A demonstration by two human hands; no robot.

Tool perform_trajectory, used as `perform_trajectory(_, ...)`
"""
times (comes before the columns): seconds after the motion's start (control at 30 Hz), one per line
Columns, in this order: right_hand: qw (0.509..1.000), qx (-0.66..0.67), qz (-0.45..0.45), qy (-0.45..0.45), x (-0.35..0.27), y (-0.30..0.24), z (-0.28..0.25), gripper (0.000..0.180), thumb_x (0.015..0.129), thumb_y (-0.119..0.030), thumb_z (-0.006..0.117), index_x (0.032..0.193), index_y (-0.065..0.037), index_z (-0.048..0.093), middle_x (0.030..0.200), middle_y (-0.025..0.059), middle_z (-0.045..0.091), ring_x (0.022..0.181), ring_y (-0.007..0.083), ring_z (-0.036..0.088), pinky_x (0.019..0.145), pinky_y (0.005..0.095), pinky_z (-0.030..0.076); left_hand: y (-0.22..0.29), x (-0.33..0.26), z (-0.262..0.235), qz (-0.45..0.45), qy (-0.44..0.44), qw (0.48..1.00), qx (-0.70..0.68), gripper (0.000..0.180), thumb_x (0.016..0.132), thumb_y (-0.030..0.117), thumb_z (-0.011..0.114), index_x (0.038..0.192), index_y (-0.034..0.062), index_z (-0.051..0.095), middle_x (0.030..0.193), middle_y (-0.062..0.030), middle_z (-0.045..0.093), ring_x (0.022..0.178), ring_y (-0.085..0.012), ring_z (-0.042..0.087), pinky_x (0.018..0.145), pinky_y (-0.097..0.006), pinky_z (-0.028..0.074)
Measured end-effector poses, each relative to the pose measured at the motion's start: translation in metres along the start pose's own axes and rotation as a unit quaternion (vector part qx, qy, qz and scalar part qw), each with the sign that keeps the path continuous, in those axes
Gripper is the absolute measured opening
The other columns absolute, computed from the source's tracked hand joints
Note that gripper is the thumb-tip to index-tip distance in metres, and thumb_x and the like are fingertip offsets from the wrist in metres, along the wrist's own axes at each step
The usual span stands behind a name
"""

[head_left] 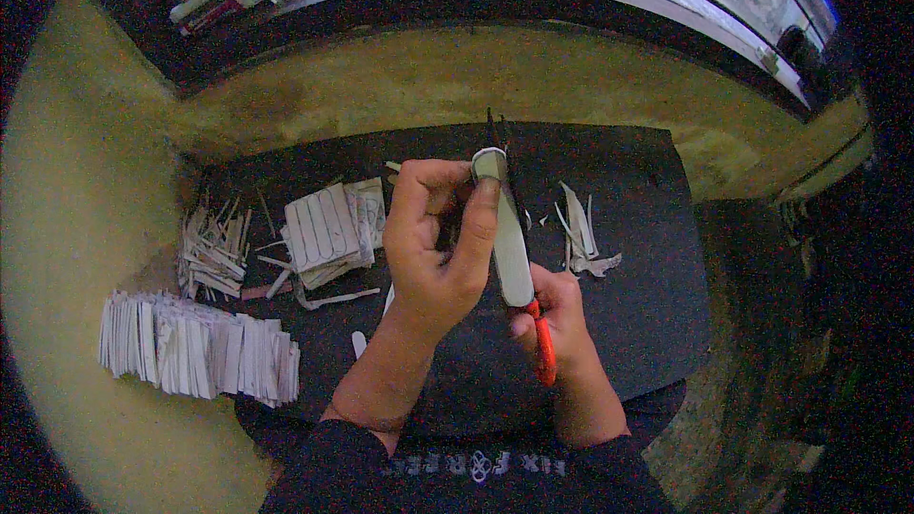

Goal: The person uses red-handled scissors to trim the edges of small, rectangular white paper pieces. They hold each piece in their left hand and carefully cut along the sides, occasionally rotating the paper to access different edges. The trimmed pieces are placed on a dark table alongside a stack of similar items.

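My left hand (433, 238) pinches a long white paper strip (514, 262) near its rounded upper end, thumb in front. My right hand (562, 314) is closed around the red handles of a pair of scissors (544, 347), just below the strip's lower end. The dark blades point away from me and run along the strip's right edge; the strip partly hides them, so I cannot tell how far apart they are. Left of my left hand lies a pile of white sheets (324, 228) with long rounded outlines drawn on the top one.
A long row of packed white strips (200, 347) sits at the near left of the dark table (647, 228). Thin paper offcuts (217, 252) are heaped behind it. More curled scraps (578, 228) lie to the right. A wall (409, 67) rises behind, below barred windows.
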State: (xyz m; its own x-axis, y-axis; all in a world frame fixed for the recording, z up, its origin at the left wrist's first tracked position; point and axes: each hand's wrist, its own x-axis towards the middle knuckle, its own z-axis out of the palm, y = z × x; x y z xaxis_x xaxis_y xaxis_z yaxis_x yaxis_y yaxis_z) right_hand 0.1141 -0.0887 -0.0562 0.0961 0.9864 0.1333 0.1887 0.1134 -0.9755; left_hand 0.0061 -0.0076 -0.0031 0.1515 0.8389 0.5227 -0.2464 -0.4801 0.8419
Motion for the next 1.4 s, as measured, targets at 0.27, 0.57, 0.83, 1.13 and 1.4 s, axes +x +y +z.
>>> perform_trajectory(0.27, 0.999, 0.041, 0.009, 0.005, 0.001, -0.007, 0.002, 0.048, 0.057, -0.042, 0.073, 0.072, -0.001, 0.051, 0.050, 0.0055, 0.044, 0.048, 0.0097, 0.035, 0.043, 0.0271, 0.032, 0.000, 0.001, -0.001, -0.011, 0.008, 1.000, -0.008, 0.014, 0.080, 0.004, 0.052, 0.090, 0.0023, 0.042, 0.078, -0.0040, 0.052, 0.069, -0.0062, 0.050, 0.058, -0.019, 0.040)
perform_trajectory(0.57, 0.999, 0.020, 0.032, -0.001, 0.001, -0.012, -0.001, 0.049, 0.056, -0.041, 0.074, 0.074, -0.001, 0.053, 0.052, 0.0050, 0.046, 0.049, 0.0093, 0.036, 0.044, 0.0271, 0.033, 0.003, 0.002, 0.003, -0.031, 0.034, 0.998, -0.035, 0.020, 0.080, 0.005, 0.053, 0.095, 0.0031, 0.041, 0.076, -0.0041, 0.053, 0.064, -0.0065, 0.050, 0.054, -0.018, 0.040)
perform_trajectory(0.83, 0.999, 0.020, 0.030, -0.024, 0.000, -0.009, -0.001, 0.054, 0.060, -0.047, 0.068, 0.078, 0.000, 0.049, 0.055, 0.0061, 0.047, 0.052, 0.0098, 0.039, 0.046, 0.0286, 0.035, 0.001, 0.003, 0.002, -0.026, 0.021, 0.999, -0.004, 0.024, 0.077, 0.004, 0.055, 0.096, 0.0029, 0.039, 0.079, -0.0068, 0.056, 0.067, -0.0078, 0.053, 0.056, -0.020, 0.041)
perform_trajectory(1.13, 0.998, 0.018, 0.023, 0.051, -0.001, -0.018, -0.009, 0.074, 0.048, -0.065, 0.064, 0.073, -0.001, 0.037, 0.055, 0.0070, 0.044, 0.055, 0.0091, 0.038, 0.045, 0.0299, 0.035, 0.000, 0.002, -0.002, -0.089, -0.120, 0.988, 0.040, 0.025, 0.077, 0.004, 0.055, 0.094, 0.0029, 0.038, 0.081, -0.0082, 0.057, 0.070, -0.0084, 0.053, 0.061, -0.021, 0.042)
perform_trajectory(1.4, 0.999, 0.040, 0.006, 0.020, -0.002, 0.006, -0.008, 0.095, 0.046, -0.068, 0.064, 0.101, 0.007, 0.042, 0.072, 0.0134, 0.053, 0.067, 0.0182, 0.051, 0.059, 0.0320, 0.042, 0.000, 0.004, 0.000, -0.082, -0.019, 0.996, 0.007, 0.026, 0.078, 0.006, 0.055, 0.098, 0.0028, 0.039, 0.079, -0.0074, 0.057, 0.066, -0.0074, 0.052, 0.057, -0.019, 0.040)
